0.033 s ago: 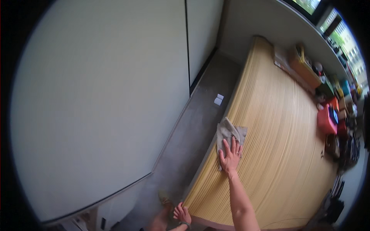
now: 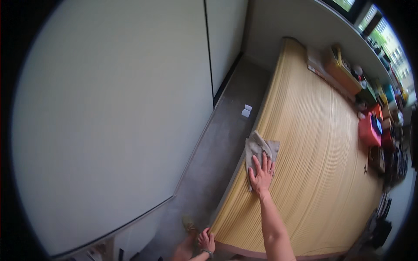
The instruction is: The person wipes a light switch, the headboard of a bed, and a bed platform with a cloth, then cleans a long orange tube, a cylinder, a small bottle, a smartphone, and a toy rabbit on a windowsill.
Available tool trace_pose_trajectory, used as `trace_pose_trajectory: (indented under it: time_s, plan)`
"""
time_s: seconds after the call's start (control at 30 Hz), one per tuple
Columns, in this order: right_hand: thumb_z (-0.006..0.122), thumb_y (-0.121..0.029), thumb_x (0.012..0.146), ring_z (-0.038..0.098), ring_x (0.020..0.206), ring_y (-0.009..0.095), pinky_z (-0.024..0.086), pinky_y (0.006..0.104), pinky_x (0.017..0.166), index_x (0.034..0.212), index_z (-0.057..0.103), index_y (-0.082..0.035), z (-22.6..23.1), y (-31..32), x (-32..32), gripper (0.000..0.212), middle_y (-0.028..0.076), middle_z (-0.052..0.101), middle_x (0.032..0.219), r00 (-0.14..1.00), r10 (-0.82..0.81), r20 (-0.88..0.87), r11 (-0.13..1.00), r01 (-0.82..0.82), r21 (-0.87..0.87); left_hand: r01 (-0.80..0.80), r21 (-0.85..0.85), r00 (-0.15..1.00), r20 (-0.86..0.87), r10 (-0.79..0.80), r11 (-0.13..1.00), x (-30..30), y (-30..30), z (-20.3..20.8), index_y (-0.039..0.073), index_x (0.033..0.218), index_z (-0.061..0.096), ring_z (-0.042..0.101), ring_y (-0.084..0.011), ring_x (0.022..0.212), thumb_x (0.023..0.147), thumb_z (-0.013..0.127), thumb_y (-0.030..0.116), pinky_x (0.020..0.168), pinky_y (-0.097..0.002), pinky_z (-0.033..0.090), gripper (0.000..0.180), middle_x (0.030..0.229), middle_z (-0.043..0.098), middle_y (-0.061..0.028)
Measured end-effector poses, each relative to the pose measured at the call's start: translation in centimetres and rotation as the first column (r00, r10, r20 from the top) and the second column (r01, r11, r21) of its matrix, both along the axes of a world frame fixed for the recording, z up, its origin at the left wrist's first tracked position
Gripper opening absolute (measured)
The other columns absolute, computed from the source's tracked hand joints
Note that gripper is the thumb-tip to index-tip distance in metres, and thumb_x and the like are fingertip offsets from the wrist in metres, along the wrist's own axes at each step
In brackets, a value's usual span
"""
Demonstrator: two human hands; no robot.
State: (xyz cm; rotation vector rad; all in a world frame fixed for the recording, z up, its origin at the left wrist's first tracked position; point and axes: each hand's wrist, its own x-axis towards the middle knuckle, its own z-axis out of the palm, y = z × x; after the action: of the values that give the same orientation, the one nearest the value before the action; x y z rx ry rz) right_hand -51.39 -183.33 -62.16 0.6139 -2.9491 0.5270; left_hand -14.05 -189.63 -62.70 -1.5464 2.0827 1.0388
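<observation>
My right hand [image 2: 261, 177] lies flat, fingers spread, on a crumpled grey-beige cloth [image 2: 257, 150]. The cloth rests on the left border of a yellow slatted mat [image 2: 313, 165], which looks like bamboo and covers a bed-like surface. One corner of the cloth is folded over ahead of my fingertips. Down at the mat's near left corner is my left hand [image 2: 206, 240], with its fingers slightly apart and touching the edge. A dark band circles that wrist.
Left of the mat runs a grey floor strip [image 2: 209, 152] beside a large pale panel [image 2: 117, 122]. A small white object [image 2: 246, 111] lies on the floor. Along the mat's far right side stand a wooden box [image 2: 342, 71], a pink-red bin [image 2: 369, 130] and several other items beneath a window.
The view has shifted very slightly. Both hands and the cloth stay in the same places on the mat.
</observation>
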Motion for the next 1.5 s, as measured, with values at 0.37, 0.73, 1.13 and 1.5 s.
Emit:
trace_pose_trajectory:
  time_s: [0.37,0.73,1.13,1.5]
  plan:
    - [0.056,-0.039,0.087,0.029,0.139,0.028,0.015,0.0458,0.116,0.135,0.051,-0.027,0.1,0.0,-0.2,0.05,0.005,0.033,0.151,0.999,-0.042,-0.026,0.999,0.041,-0.022,0.229,0.249,0.909,-0.402,-0.115,0.941,-9.4,-18.6,0.0,0.005,0.11,0.062,0.059,-0.0205,0.093,0.091,0.06,0.018,0.084,-0.0317,0.048,0.023,0.108,0.056,-0.0119]
    - [0.052,-0.042,0.085,0.04,0.129,0.029,0.018,0.0489,0.114,0.132,0.054,-0.028,-0.2,0.8,-1.1,0.049,0.007,0.038,0.148,0.999,-0.029,0.036,0.994,0.032,-0.103,0.809,0.074,0.45,-0.716,-0.533,0.583,-34.0,-8.3,6.5,0.009,0.139,0.045,0.032,-0.0367,0.136,0.096,0.049,0.017,0.108,-0.042,0.034,0.044,0.149,0.028,-0.0217]
    - [0.054,-0.026,0.085,0.042,0.128,0.031,0.027,0.0481,0.112,0.134,0.05,-0.012,-1.2,1.7,-0.3,0.051,0.01,0.042,0.144,0.978,0.019,0.209,0.977,0.027,-0.213,0.871,-0.1,0.423,-0.344,-0.838,0.481,-39.6,-2.7,3.7,-0.006,0.147,0.01,0.008,-0.0426,0.143,0.096,0.035,0.042,0.117,-0.0491,0.006,0.074,0.151,0.011,-0.0323]
    - [0.057,-0.024,0.082,0.026,0.138,0.039,0.019,0.0569,0.112,0.137,0.039,-0.003,2.7,11.9,-15.2,0.061,0.023,0.032,0.145,0.765,-0.625,0.156,0.725,0.643,-0.247,0.814,-0.409,0.386,-0.149,-0.91,0.412,-69.9,-4.9,-0.6,-0.009,0.144,0.025,0.008,-0.0334,0.145,0.1,0.027,0.043,0.117,-0.0482,0.008,0.068,0.154,0.018,-0.0209]
